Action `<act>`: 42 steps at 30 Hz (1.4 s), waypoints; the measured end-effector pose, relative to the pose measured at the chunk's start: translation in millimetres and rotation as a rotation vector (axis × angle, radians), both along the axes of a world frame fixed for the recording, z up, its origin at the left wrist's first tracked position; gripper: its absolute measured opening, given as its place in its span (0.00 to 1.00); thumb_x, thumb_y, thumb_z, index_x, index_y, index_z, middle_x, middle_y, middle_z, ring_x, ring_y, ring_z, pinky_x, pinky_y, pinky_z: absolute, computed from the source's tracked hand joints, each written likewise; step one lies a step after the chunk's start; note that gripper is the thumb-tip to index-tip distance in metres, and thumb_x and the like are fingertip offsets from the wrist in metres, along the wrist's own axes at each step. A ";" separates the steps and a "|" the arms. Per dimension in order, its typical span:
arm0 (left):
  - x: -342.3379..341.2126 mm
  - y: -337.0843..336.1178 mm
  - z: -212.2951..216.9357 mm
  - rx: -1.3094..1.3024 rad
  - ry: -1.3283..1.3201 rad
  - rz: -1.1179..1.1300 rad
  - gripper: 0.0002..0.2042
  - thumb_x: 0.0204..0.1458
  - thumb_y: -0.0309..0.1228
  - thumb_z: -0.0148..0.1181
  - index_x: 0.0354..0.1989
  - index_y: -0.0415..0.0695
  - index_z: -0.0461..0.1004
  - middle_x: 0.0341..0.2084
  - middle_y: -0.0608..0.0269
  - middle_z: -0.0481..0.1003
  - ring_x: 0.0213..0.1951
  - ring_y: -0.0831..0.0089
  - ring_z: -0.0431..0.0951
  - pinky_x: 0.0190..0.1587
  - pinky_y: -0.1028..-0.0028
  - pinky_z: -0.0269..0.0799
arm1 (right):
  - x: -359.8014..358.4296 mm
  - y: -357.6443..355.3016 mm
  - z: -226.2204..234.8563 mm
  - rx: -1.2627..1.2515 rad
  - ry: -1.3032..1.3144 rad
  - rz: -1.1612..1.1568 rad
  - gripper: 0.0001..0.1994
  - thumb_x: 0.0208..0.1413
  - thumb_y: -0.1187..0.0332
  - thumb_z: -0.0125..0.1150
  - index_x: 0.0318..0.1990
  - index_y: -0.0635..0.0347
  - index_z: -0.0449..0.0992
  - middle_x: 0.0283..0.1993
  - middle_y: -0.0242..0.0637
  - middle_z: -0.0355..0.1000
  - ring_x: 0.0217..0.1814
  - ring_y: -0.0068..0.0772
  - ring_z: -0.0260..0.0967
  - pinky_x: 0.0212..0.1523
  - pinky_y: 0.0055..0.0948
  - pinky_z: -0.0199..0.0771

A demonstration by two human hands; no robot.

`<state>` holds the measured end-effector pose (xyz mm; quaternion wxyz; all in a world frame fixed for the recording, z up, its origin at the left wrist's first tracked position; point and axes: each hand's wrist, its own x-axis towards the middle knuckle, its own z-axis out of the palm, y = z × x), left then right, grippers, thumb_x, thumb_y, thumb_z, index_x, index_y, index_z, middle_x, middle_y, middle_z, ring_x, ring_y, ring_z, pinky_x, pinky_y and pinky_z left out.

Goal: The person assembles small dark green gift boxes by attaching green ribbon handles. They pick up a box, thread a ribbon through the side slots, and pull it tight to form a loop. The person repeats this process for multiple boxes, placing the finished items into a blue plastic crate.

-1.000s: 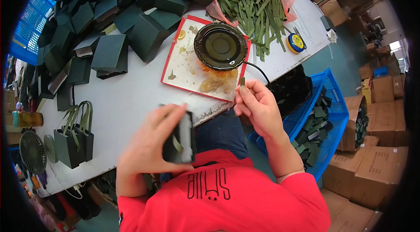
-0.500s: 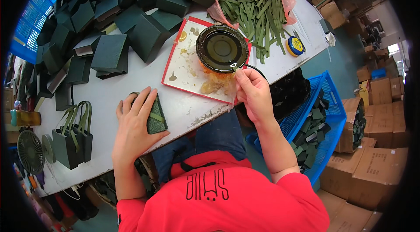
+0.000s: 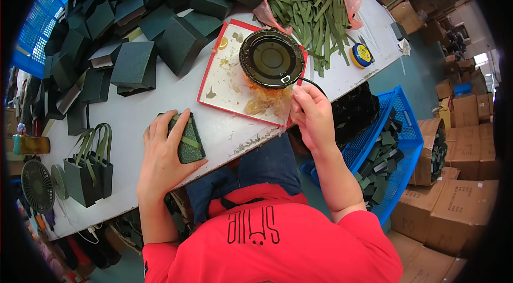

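The left hand (image 3: pixel 160 157) has its thumb and fingers clamped around a small green box (image 3: pixel 191 153), which rests on the tabletop (image 3: pixel 128 117) close to the near edge, a green strip (image 3: pixel 191 142) running across its upper face. Over on the other side, the right hand (image 3: pixel 312 112) is up at the near rim of a round black pan (image 3: pixel 242 63), thumb and forefinger together in a pinch; what sits between those tips is too small to tell. The pan, holding a dark, glossy liquid, stands on a red-edged white board (image 3: pixel 219 77) smeared with amber residue. Just beyond it, green ribbons (image 3: pixel 315 16) spill from a pink plastic bag (image 3: pixel 351 2), a blue-and-yellow round tin (image 3: pixel 362 55) near them. Dark green boxes (image 3: pixel 133 64) crowd the far left, handled green bags (image 3: pixel 83 179) stand nearer, and a blue crate (image 3: pixel 410 144) of green pieces sits off to the right.
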<state>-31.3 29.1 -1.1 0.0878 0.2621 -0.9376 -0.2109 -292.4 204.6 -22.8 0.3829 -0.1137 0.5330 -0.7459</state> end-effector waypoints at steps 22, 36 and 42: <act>-21.7 -5.5 13.4 0.230 0.387 -0.429 0.52 0.26 0.41 0.84 0.66 0.39 0.67 0.62 0.51 0.69 0.61 0.48 0.68 0.64 0.55 0.64 | 80.1 1.3 26.8 0.226 -0.003 0.766 0.09 0.65 0.67 0.64 0.35 0.62 0.74 0.30 0.21 0.69 0.32 0.08 0.62 0.32 0.17 0.62; -25.5 2.4 15.9 0.093 0.323 -0.478 0.47 0.28 0.39 0.82 0.64 0.39 0.69 0.60 0.51 0.70 0.58 0.48 0.70 0.62 0.54 0.66 | 79.6 -2.5 9.1 0.383 0.221 0.869 0.16 0.63 0.64 0.62 0.27 0.66 0.72 0.25 0.31 0.73 0.26 0.19 0.67 0.28 0.25 0.66; -24.9 3.3 8.1 0.089 0.320 -0.360 0.46 0.30 0.38 0.80 0.65 0.45 0.69 0.60 0.56 0.69 0.60 0.51 0.68 0.63 0.54 0.63 | 68.5 -8.6 17.8 0.359 0.150 0.897 0.14 0.66 0.62 0.60 0.44 0.68 0.75 0.35 0.35 0.77 0.34 0.21 0.73 0.37 0.25 0.73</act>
